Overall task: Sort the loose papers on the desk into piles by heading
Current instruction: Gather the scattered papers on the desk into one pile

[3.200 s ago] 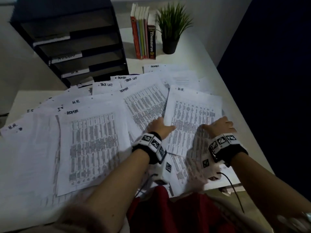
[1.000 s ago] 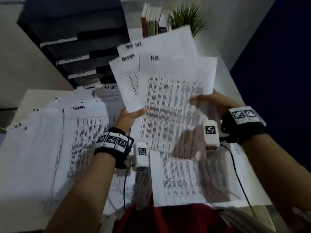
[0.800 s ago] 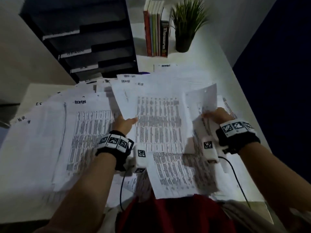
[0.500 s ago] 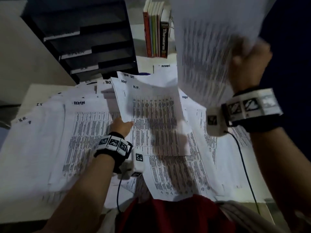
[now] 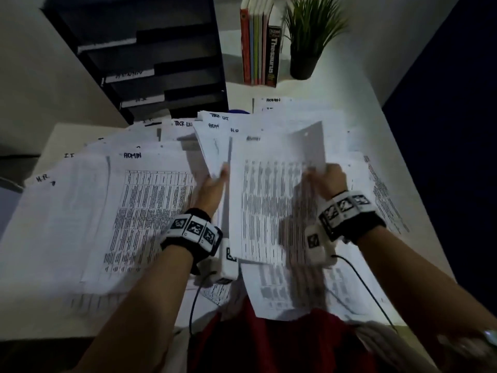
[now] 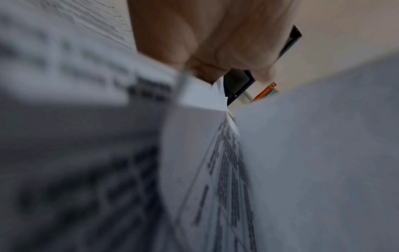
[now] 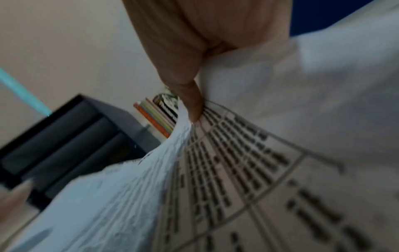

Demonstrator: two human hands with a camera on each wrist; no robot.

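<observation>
Loose printed sheets with handwritten headings cover the desk [image 5: 357, 109]. My left hand [image 5: 213, 183] grips the lower edge of a small bundle of papers [image 5: 212, 146], lifted off the spread; ADMIN and H.R. headings show at its top. In the left wrist view the hand [image 6: 205, 42] pinches that bundle [image 6: 194, 105]. My right hand [image 5: 324, 176] pinches a printed sheet [image 5: 263, 205] whose right corner curls up. Its heading is blurred. The thumb [image 7: 191, 104] presses on this sheet [image 7: 233, 170] in the right wrist view. The two hands are close together, over the middle of the desk.
A black tray rack [image 5: 150, 63] with labelled tiers stands at the back left. Upright books [image 5: 261, 44] and a potted plant [image 5: 309, 36] stand at the back. An ADMIN sheet [image 5: 150, 211] lies left, TASK LIST sheets [image 5: 183, 123] behind. The desk's right edge borders dark floor.
My right hand, raised high with a sheet half a second ago, has come down beside the left hand. The left hand still holds its bundle, now tilted more upright.
</observation>
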